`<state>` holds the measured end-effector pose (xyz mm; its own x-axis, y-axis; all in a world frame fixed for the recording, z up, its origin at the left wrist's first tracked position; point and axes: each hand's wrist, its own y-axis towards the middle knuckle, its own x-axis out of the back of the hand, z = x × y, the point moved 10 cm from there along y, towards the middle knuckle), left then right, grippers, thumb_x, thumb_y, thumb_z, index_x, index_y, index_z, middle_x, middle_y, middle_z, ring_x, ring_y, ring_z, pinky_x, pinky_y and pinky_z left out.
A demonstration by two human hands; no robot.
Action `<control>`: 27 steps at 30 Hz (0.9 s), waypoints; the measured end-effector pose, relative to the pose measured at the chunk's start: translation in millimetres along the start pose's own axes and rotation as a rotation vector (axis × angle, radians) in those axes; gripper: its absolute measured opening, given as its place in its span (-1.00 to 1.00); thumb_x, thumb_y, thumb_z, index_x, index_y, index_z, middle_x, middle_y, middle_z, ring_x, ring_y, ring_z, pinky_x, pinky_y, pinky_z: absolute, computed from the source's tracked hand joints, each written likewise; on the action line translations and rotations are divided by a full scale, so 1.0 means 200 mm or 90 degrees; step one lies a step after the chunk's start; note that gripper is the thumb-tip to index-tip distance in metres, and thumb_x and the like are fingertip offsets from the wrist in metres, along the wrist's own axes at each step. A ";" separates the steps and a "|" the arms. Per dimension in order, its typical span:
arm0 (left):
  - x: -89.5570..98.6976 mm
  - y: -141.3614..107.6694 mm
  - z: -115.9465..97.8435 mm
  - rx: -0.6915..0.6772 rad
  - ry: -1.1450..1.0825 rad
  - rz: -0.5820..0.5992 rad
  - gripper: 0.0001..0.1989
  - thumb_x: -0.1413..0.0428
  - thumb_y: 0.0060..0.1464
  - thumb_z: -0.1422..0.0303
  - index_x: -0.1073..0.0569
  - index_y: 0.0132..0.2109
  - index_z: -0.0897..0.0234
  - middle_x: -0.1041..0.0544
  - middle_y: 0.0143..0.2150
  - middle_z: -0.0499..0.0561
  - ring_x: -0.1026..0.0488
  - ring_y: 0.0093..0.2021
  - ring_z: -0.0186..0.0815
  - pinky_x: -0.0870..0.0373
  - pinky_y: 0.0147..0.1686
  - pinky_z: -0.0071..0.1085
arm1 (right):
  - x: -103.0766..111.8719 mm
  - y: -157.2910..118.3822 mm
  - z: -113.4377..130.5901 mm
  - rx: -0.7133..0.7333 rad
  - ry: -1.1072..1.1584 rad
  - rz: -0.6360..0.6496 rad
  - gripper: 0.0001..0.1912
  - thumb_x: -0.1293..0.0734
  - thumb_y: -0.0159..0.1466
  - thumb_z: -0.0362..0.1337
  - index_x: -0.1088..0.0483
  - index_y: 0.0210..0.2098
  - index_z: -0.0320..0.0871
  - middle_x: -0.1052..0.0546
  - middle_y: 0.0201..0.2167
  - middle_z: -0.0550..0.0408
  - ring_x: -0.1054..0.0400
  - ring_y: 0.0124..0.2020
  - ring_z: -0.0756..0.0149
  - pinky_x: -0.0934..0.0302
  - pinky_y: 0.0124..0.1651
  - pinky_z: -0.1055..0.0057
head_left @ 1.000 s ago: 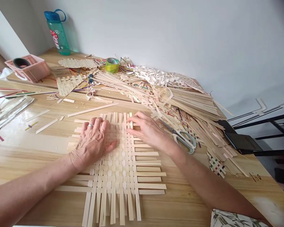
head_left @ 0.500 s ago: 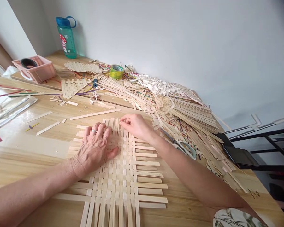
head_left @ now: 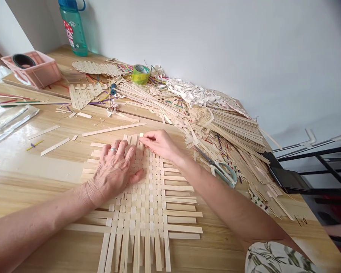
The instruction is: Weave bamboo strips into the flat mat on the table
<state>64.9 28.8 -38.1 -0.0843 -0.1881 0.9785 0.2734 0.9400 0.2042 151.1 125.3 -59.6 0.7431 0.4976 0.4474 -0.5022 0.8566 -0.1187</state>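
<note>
A woven mat of pale flat wooden strips (head_left: 142, 208) lies on the table, with loose strip ends sticking out on its sides and near end. My left hand (head_left: 116, 167), a ring on one finger, rests spread on the upper left of the weave. At the mat's far edge my right hand (head_left: 157, 142) pinches the end of one strip (head_left: 141, 135) between thumb and fingertips. My fingers partly hide that strip. Beyond my right forearm lie scissors (head_left: 220, 168) with pale green handles.
A heap of loose strips (head_left: 230, 132) and curly white shavings (head_left: 187, 91) runs along the wall. Behind stand a roll of tape (head_left: 140, 74), a pink basket (head_left: 41, 72) and a teal bottle (head_left: 74, 32). A black tablet-like object (head_left: 290, 180) sits at the right edge.
My right hand has shifted slightly left along the far edge, and a strip end now shows above its fingertips. The left hand stays on the weave. The view has tilted slightly down.
</note>
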 end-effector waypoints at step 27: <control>-0.08 0.10 0.07 -0.008 -0.188 0.096 -0.55 -0.24 0.10 0.23 -0.35 0.11 0.15 -0.33 0.02 0.12 -0.24 0.00 -0.06 -0.23 -0.10 -0.14 | 0.06 -0.08 0.07 0.111 -0.141 -0.159 -0.68 -0.29 0.32 -0.17 -0.37 -0.54 -0.15 -0.23 -0.63 0.22 -0.02 -0.55 0.46 0.07 -0.43 0.42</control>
<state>59.1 54.2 -50.4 -0.3156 0.0461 0.9478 0.3157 0.9470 0.0591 162.1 115.5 -39.3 0.7478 0.2184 0.6270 -0.3993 0.9024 0.1620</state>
